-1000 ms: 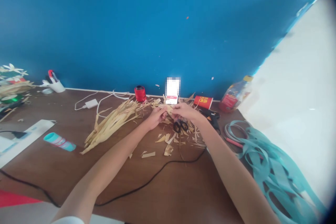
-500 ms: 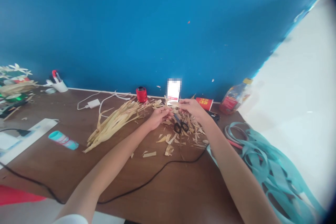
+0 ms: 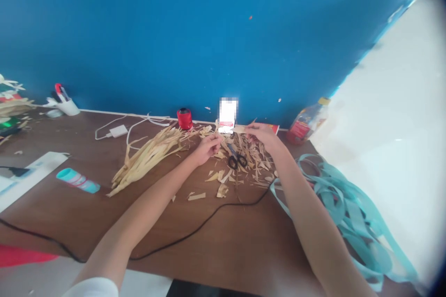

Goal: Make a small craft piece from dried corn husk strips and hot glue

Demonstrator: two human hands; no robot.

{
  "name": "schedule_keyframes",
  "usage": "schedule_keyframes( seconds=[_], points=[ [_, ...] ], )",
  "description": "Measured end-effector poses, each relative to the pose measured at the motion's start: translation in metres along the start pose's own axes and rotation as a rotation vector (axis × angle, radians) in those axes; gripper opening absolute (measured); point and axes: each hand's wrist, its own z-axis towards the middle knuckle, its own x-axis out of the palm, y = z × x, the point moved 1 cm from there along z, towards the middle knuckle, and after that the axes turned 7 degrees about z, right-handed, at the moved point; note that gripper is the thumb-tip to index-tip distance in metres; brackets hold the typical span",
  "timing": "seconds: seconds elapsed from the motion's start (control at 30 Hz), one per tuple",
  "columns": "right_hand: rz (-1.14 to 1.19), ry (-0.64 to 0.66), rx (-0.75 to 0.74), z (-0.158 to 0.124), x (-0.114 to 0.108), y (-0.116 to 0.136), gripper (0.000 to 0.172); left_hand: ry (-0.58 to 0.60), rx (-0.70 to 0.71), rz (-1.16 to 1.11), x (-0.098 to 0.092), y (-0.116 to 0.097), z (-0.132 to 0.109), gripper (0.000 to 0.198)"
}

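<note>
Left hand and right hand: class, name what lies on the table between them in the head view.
In the head view, black-handled scissors and shreds of dried leaf lie between the left hand and the right hand.

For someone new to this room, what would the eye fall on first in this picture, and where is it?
The bright blue wall fills the upper part of the view. Below it, on the brown table, pale dried leaf strips and scraps lie around the middle, with black-handled scissors between the left hand and right hand. On the right, looped teal ribbon lies in a loose tangle.
</note>
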Motion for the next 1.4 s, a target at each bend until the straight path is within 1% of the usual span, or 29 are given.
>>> schedule_keyframes(
  seconds=[0.13,0.23,0.33,0.4,0.5,0.6,0.7,0.83,0.87,0.93,1.0,1.1,1.23,1.4],
  points=[
    [-0.039,-0.034,-0.045,-0.003,-0.004,0.005,0.017,0.004,0.024,-0.02,0.0,0.0,-0.001,0.029],
    [-0.082,0.004,-0.011,-0.003,-0.004,0.004,0.016,0.004,0.032,-0.069,-0.002,-0.001,-0.001,0.029],
    [-0.115,0.01,0.029,0.002,-0.005,-0.003,0.013,-0.053,-0.014,-0.184,-0.007,-0.001,0.002,0.027],
    [-0.118,-0.029,0.042,0.007,-0.007,-0.009,0.011,-0.093,-0.025,-0.268,-0.011,-0.001,0.004,0.024],
    [-0.09,-0.117,0.048,0.013,-0.011,-0.016,0.01,-0.14,0.005,-0.362,-0.015,-0.003,0.005,0.023],
    [-0.105,-0.125,0.054,0.014,-0.013,-0.017,0.009,-0.157,-0.005,-0.387,-0.015,-0.005,0.005,0.023],
    [-0.15,-0.038,0.04,0.009,-0.01,-0.013,0.01,-0.112,0.024,-0.315,-0.011,-0.006,0.003,0.022],
    [-0.195,0.224,0.036,-0.003,0.005,-0.001,0.01,-0.083,0.057,-0.165,-0.006,-0.004,0.001,0.031],
    [-0.208,0.261,0.036,-0.006,0.01,0.002,0.01,-0.075,0.055,-0.134,-0.005,-0.004,0.0,0.032],
    [-0.212,0.284,0.028,-0.011,0.021,0.005,0.009,-0.058,0.052,-0.097,-0.003,-0.003,-0.001,0.032],
    [-0.184,0.279,0.025,-0.013,0.032,0.005,0.009,-0.042,0.046,-0.071,-0.001,-0.002,-0.001,0.035],
    [-0.146,0.313,0.021,-0.014,0.042,0.001,0.012,-0.056,0.047,-0.015,-0.001,0.0,0.0,0.041],
    [-0.142,0.334,0.016,-0.013,0.043,-0.001,0.015,-0.128,0.024,0.065,-0.002,0.002,0.003,0.042],
    [-0.153,0.366,0.026,-0.014,0.038,0.001,0.018,-0.155,-0.002,-0.014,-0.002,0.004,0.004,0.036]
  ],
)
